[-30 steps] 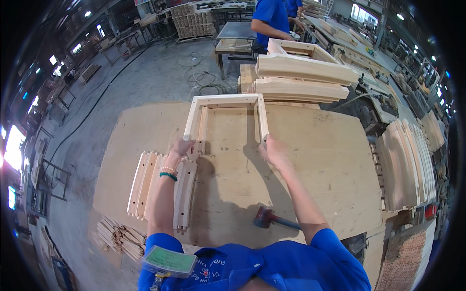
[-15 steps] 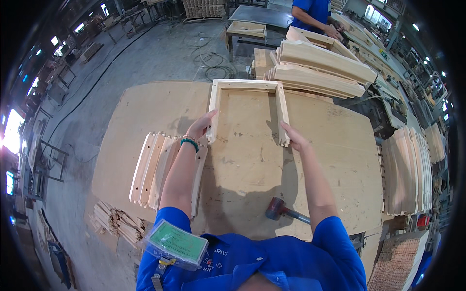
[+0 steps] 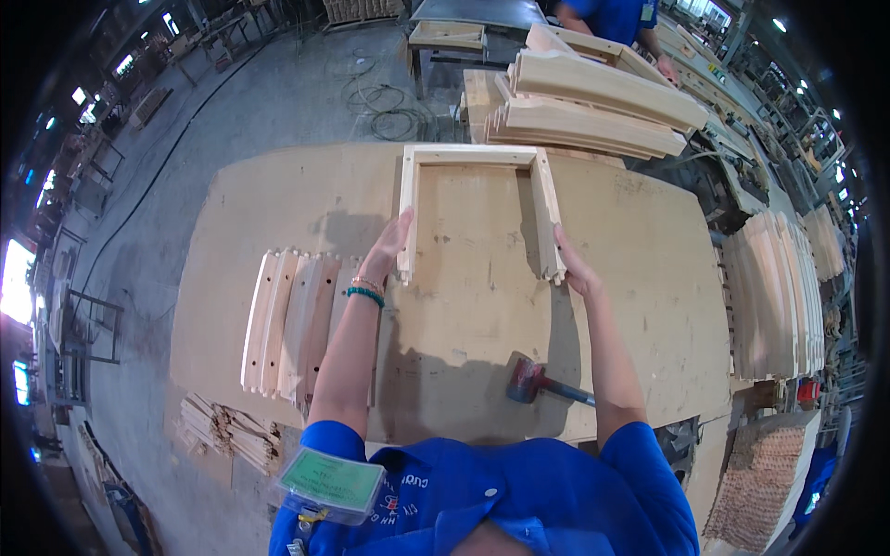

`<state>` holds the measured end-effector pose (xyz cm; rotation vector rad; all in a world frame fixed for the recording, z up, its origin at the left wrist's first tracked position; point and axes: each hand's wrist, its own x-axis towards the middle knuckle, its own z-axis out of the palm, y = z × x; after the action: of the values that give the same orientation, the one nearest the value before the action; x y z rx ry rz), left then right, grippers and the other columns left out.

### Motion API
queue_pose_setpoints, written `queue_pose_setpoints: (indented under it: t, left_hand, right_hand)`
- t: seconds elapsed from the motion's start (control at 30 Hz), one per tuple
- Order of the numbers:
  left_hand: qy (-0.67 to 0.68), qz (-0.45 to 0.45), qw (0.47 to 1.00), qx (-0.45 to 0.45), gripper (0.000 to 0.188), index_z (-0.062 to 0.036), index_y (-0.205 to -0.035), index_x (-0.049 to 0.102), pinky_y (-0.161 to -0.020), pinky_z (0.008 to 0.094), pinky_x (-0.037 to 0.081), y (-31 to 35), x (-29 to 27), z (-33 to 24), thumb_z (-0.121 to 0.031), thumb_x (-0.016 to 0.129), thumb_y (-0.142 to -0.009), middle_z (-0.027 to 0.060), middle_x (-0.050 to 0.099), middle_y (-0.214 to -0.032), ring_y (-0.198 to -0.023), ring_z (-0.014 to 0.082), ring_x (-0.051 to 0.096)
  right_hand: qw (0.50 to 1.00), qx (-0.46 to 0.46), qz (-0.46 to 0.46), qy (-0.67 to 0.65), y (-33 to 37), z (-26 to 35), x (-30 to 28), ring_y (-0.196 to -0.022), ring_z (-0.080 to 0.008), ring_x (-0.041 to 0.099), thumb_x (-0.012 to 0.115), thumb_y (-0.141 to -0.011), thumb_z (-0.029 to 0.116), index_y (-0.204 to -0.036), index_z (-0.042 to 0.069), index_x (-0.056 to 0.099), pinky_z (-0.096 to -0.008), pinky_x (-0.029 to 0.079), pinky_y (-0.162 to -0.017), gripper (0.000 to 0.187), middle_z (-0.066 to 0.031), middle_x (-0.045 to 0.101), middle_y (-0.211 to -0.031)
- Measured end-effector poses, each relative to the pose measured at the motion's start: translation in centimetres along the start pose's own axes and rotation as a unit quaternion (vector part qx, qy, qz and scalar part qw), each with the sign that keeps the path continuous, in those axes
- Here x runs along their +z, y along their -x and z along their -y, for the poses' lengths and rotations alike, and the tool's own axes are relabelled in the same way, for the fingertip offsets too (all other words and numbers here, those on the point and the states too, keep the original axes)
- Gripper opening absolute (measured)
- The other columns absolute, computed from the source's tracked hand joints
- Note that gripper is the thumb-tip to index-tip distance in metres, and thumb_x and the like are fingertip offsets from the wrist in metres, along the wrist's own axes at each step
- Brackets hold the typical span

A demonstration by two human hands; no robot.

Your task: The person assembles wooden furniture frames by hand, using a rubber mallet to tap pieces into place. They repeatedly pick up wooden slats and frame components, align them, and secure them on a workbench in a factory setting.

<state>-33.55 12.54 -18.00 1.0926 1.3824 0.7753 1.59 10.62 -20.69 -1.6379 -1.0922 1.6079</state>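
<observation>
A three-sided pale wooden frame stands on the cardboard-covered table, its open side toward me and dowel pegs showing at its near ends. My left hand is pressed along the outside of the left side piece, holding it. On the other side, my right hand holds the right side piece near its pegged end. The fingers' undersides are partly hidden by the wood. A mallet with a dark red head lies nearer me, its handle passing under my right forearm.
Drilled wooden slats lie in a row beside my left forearm, above a bundle of thin sticks. Curved boards are stacked at the far right. More boards stand beyond the right edge. A co-worker in a blue shirt is behind the stack.
My hands have shifted slightly on the frame's sides, the right one now lying more along the outside. The frame's side pieces look a little wider apart. The view has shifted slightly.
</observation>
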Motion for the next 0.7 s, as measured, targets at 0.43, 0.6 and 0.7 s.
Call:
queue_pose_setpoints:
  t: [0.43,0.6,0.7]
  left_hand:
    - [0.081,-0.147,0.966,0.195,0.054,-0.0075,-0.14,0.045,-0.106,0.0394,0.035,12.5,-2.7,-2.3,-0.042,0.049,-0.098,0.0117,0.051,-0.137,-0.132,0.0218,0.044]
    - [0.132,-0.185,0.962,0.151,0.036,-0.0021,-0.116,0.062,-0.092,0.0309,0.047,22.7,-0.9,2.1,-0.03,0.046,-0.101,0.0098,0.066,-0.109,-0.103,0.0166,0.061]
    - [0.158,-0.198,0.964,0.077,0.034,-0.0012,-0.097,0.066,-0.074,0.0256,0.049,25.6,1.9,7.2,-0.028,0.046,-0.102,0.0041,0.067,-0.084,-0.076,0.0096,0.06]
  right_hand:
    - [0.987,-0.149,-0.047,-0.035,5.3,-4.5,-3.9,-0.086,-0.0114,0.062,0.055,-0.095,0.039,-0.121,0.001,0.06,-0.0268,0.049,-0.075,0.046,-0.0071,0.068,-0.103]
    - [0.989,-0.128,-0.073,0.009,12.7,-6.5,-4.1,-0.061,-0.0061,0.058,0.058,-0.095,0.03,-0.094,0.003,0.068,-0.0227,0.045,-0.058,0.028,-0.0025,0.067,-0.075]
    - [0.986,-0.114,-0.099,0.069,17.1,-9.0,-3.5,-0.063,-0.0105,0.061,0.061,-0.093,0.027,-0.085,0.006,0.068,-0.0275,0.046,-0.058,0.024,-0.0038,0.065,-0.068]
